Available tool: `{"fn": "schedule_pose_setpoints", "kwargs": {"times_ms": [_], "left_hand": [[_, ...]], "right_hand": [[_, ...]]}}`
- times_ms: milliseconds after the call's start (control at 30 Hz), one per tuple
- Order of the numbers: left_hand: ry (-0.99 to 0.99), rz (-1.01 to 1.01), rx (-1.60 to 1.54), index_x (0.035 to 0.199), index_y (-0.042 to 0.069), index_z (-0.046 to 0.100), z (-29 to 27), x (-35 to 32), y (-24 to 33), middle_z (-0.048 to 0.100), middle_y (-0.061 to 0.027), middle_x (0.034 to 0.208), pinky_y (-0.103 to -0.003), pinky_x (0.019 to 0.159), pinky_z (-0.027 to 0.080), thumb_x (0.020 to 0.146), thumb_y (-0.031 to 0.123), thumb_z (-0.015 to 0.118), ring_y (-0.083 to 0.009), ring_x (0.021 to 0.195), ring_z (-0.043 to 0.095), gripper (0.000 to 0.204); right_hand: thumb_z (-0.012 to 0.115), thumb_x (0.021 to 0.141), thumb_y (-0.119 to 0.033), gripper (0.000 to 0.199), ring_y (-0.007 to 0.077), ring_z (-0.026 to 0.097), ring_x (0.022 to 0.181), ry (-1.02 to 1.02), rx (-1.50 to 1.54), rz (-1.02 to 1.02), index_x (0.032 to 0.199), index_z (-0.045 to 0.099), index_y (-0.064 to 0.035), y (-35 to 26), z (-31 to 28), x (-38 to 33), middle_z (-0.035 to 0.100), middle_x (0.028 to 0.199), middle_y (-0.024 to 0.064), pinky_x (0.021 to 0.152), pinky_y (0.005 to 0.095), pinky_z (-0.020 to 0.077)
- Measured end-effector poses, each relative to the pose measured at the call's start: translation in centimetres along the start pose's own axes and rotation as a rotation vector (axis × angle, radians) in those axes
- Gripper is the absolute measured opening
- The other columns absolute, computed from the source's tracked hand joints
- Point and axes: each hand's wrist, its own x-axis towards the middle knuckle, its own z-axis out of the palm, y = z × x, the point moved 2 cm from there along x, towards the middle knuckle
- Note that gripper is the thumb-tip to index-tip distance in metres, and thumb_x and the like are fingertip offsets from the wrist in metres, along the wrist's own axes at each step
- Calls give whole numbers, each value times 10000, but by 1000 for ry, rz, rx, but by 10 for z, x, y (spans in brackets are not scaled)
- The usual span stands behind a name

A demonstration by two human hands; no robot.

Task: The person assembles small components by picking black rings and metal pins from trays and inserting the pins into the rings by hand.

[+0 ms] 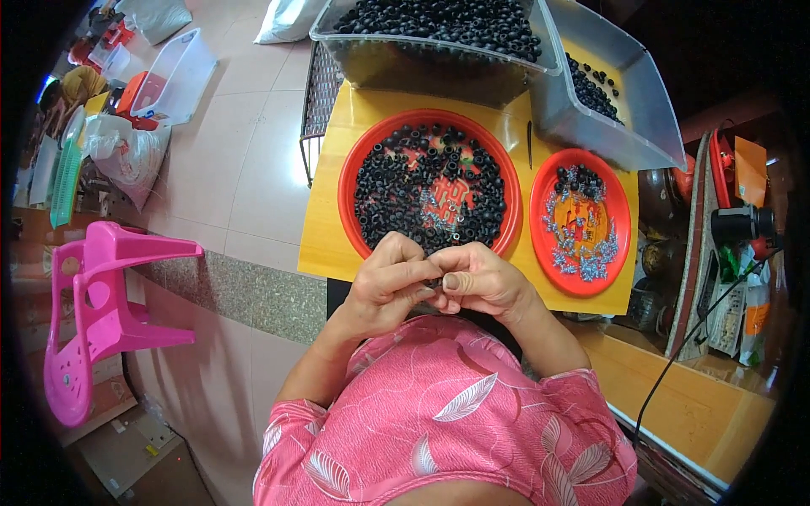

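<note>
My left hand (388, 282) and my right hand (483, 285) meet at the near edge of a red round tray (345, 201), in front of my body. Both are closed, thumbs and fingers pinched together fingertip to fingertip. A bit of something small and dark shows between them, but the fingers mostly hide it. Many small black ring-like parts (384, 190) fill the round tray, with a few small silvery pieces (439, 221) near its middle. To the right, a red oval tray (625, 232) holds many small silvery parts (595, 268) and a cluster of black ones (579, 179) at its far end.
Behind the trays stand two clear plastic bins, one heaped with black parts (439, 21), another (645, 93) partly filled. A thin dark stick (530, 145) lies on the yellow tabletop (325, 228). A pink plastic stool (126, 253) is on the left floor; a black cable (675, 354) runs at right.
</note>
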Motion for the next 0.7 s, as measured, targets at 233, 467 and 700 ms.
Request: {"fn": "schedule_pose_setpoints", "kwargs": {"times_ms": [233,467,700], "left_hand": [[-29,8,3,864,5,603,0,7,1,500,-64,731,-299,618,403,615,-25,679,-203,691,489,263],[-19,6,11,869,-6,594,6,6,-2,509,-75,733,-307,616,409,600,-58,658,-221,691,507,282],[-5,-36,55,863,-7,584,4,9,-3,510,-93,752,-304,622,418,612,-76,639,-220,690,509,266]], "right_hand": [[605,818,-160,200,70,497,569,108,-74,-114,887,581,26,-2,5,-2,553,683,34,480,178,364],[606,816,-152,179,58,498,530,137,-149,-98,875,588,16,-1,-2,-3,557,653,28,448,159,359],[598,818,-114,144,47,529,558,262,-199,-69,890,578,8,-12,3,-2,573,679,20,468,149,409]]}}
